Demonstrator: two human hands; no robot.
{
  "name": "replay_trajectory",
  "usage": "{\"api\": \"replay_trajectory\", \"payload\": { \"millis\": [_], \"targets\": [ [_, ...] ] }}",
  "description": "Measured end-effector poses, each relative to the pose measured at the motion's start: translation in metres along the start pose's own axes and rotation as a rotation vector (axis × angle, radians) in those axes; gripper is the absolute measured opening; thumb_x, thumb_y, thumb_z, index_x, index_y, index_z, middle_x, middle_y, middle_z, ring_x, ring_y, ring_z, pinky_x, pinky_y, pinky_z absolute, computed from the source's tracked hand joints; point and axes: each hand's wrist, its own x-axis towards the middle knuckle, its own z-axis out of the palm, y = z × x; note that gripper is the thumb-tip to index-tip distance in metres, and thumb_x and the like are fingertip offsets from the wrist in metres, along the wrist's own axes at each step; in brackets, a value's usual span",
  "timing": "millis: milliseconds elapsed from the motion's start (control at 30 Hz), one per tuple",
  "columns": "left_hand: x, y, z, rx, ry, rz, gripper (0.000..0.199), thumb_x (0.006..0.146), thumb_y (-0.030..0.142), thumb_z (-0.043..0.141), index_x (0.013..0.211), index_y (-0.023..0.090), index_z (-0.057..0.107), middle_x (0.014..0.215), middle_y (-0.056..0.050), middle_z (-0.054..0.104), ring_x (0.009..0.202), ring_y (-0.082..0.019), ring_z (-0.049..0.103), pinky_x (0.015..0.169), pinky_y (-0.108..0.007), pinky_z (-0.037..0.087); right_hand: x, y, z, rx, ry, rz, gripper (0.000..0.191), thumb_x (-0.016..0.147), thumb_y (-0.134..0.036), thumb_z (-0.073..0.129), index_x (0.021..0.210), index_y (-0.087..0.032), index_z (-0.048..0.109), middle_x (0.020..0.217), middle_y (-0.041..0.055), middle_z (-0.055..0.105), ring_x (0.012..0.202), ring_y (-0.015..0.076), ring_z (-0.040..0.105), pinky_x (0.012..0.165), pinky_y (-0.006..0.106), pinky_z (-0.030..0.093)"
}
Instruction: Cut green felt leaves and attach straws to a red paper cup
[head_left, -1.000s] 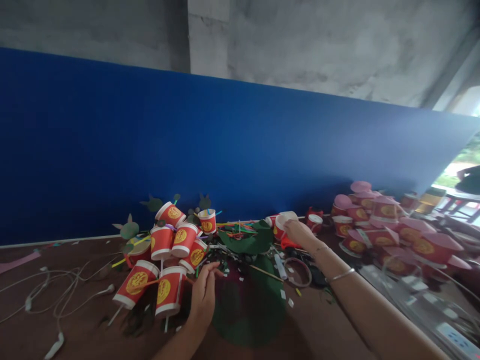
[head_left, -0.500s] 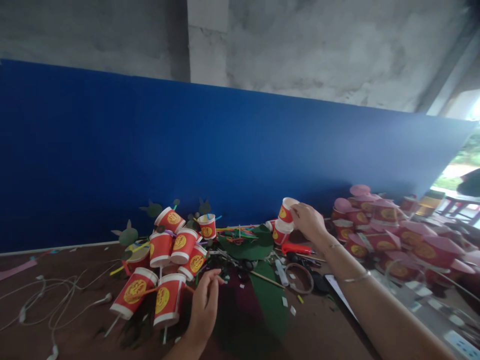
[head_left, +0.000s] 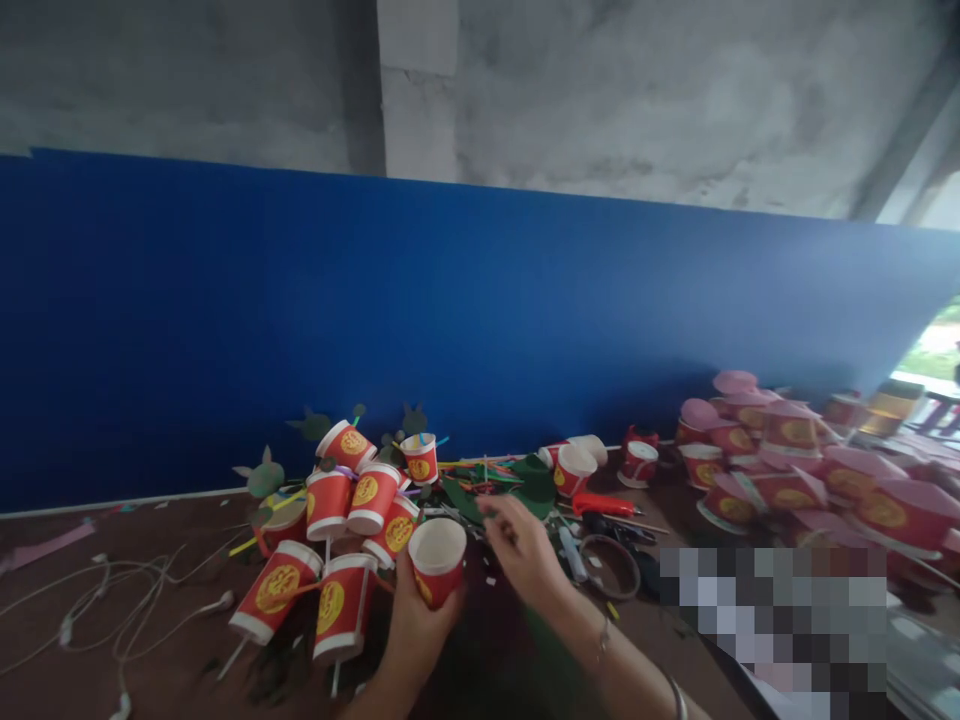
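Red paper cup [head_left: 438,585] with a white rim stands nearly upright in the left hand [head_left: 420,625], near the middle of the scene, its mouth tipped slightly toward the viewer. The left thumb and fingers wrap around its sides, gripping it. Just to its right, the right hand [head_left: 525,550] hangs with its fingers loosely bent, apart from the cup; blur makes it impossible to tell whether the fingertips pinch anything. A silver bangle [head_left: 679,695] circles the right forearm.

Left of the held cup lies a heap of red cups [head_left: 360,500] with yellow emblems, some with straws sticking out. A green paper animal head [head_left: 264,477] sits at the heap's far left, and white earphones [head_left: 217,603] trail across the brown table [head_left: 176,690] further left.

Beyond the right hand, coloured strips [head_left: 487,465] lie near dark green paper [head_left: 536,485]. To their right another red cup [head_left: 574,472] stands, with a red-handled tool [head_left: 606,505] just nearer and a roll of tape [head_left: 611,568] nearer again. Pink-topped cups [head_left: 795,425] crowd the far right, before a blue partition [head_left: 480,300].
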Motion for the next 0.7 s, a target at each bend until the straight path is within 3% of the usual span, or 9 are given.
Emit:
{"api": "replay_trajectory", "payload": {
  "millis": [67,167,300,433,567,700],
  "targets": [
    [0.003,0.002,-0.001,-0.054,0.037,-0.054,0.067,0.062,0.033,0.065,0.119,0.012,0.038,0.106,-0.015,0.059,0.096,-0.027,0.058,0.085,-0.041,0.045,0.01,0.021,0.005,-0.303,-0.206,0.079,0.035,0.078,-0.006,0.04,0.107,-0.016,0.056,0.102,0.0073,0.061,0.092,0.0153,0.055,0.08,0.024,0.042],
    [0.005,0.004,-0.003,-0.149,0.0,-0.088,0.06,0.061,0.034,0.065,0.114,0.014,0.046,0.103,-0.013,0.062,0.093,-0.027,0.059,0.082,-0.039,0.046,0.016,0.035,0.017,-0.416,-0.327,0.088,0.03,0.068,-0.008,0.052,0.094,-0.016,0.062,0.096,0.0094,0.061,0.095,0.0231,0.053,0.081,0.032,0.041],
    [0.004,0.004,-0.007,-0.21,-0.063,-0.06,0.054,0.066,0.036,0.063,0.115,0.017,0.049,0.109,-0.011,0.061,0.102,-0.026,0.055,0.087,-0.036,0.044,0.018,0.028,0.031,-0.483,-0.342,0.118,0.032,0.064,-0.005,0.053,0.093,-0.012,0.062,0.105,0.0162,0.055,0.1,0.0297,0.048,0.081,0.039,0.038],
    [0.002,0.0,-0.009,-0.269,-0.071,-0.132,0.058,0.068,0.038,0.061,0.119,0.016,0.046,0.118,-0.014,0.056,0.109,-0.028,0.05,0.092,-0.038,0.041,0.025,0.024,0.034,-0.466,-0.344,0.14,0.03,0.062,-0.004,0.055,0.091,-0.01,0.061,0.109,0.0191,0.053,0.106,0.0325,0.042,0.087,0.04,0.032],
    [0.002,-0.006,-0.008,-0.323,-0.085,-0.147,0.06,0.068,0.041,0.061,0.121,0.016,0.046,0.121,-0.014,0.053,0.115,-0.03,0.046,0.095,-0.039,0.038,0.026,0.033,0.024,-0.382,-0.323,0.203,0.036,0.059,-0.003,0.055,0.094,-0.009,0.058,0.103,0.0192,0.055,0.102,0.033,0.045,0.087,0.042,0.03],
    [0.003,-0.005,-0.008,-0.336,-0.102,-0.136,0.06,0.069,0.039,0.061,0.122,0.016,0.045,0.123,-0.014,0.053,0.113,-0.029,0.048,0.094,-0.04,0.039,0.019,0.047,0.005,-0.202,-0.303,0.269,0.032,0.063,-0.006,0.05,0.095,-0.011,0.056,0.096,0.0125,0.058,0.091,0.0245,0.051,0.079,0.034,0.036]
  ]
}}
